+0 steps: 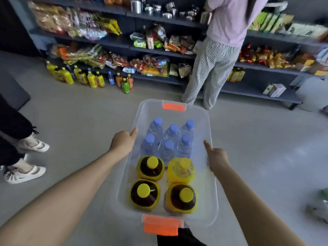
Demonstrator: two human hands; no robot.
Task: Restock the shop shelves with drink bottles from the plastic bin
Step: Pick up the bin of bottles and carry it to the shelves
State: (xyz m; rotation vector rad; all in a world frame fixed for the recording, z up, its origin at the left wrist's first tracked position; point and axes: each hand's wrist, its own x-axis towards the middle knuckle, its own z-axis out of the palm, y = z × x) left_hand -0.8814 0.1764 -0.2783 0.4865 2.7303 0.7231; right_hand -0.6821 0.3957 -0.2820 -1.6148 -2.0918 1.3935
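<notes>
A clear plastic bin with orange latches hangs in front of me above the grey floor. My left hand grips its left rim and my right hand grips its right rim. Inside stand several blue-capped water bottles at the far end and several yellow-capped drink bottles at the near end. The dark shop shelves run across the back, packed with snack bags.
A person in a lilac top and striped trousers stands at the shelves straight ahead. Several drink bottles stand on the floor by the bottom shelf at left. Another person's legs and white shoes are at the left edge.
</notes>
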